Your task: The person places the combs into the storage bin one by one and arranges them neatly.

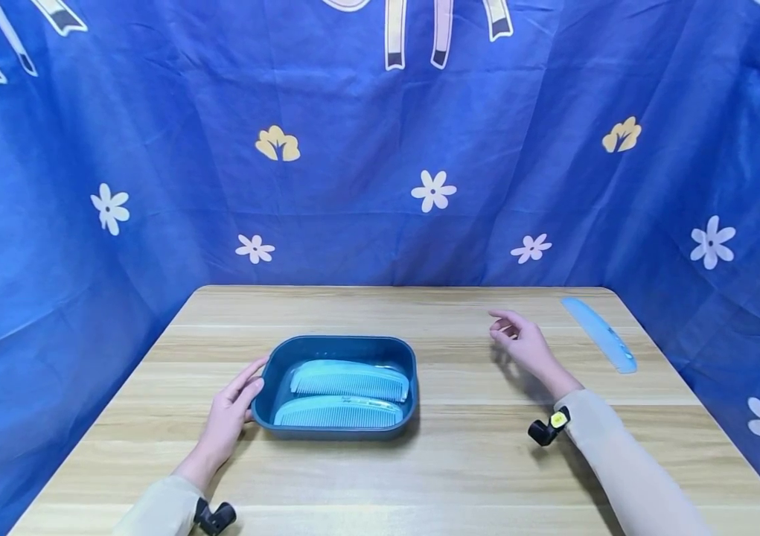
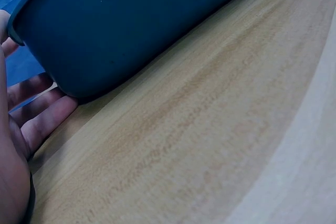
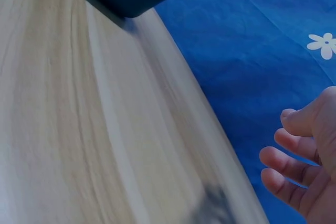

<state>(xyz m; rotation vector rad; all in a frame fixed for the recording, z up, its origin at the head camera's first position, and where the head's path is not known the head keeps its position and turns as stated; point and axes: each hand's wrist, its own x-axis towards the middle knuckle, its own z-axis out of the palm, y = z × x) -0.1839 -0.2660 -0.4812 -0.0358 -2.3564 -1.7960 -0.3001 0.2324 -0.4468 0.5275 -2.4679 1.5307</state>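
In the head view, a dark teal plastic tub (image 1: 336, 434) stands on the table left of the middle. My left hand (image 1: 228, 417) holds its left side, the thumb at the rim. Up close in the left wrist view, several fingers (image 2: 50, 121) touch the tub's lower outer wall. Two light blue combs, one behind (image 1: 350, 378) and one in front (image 1: 339, 414), lie in the tub with teeth towards me. My right hand (image 1: 523, 346) is over the table right of the tub, fingers loosely bent and holding nothing. A third blue comb (image 1: 599, 335) lies beyond it.
The wooden table (image 1: 473, 476) has rounded far corners. A blue patterned cloth (image 1: 353, 164) hangs behind it and along both sides. The third comb is near the table's right edge. Small black cameras sit on both wrists.
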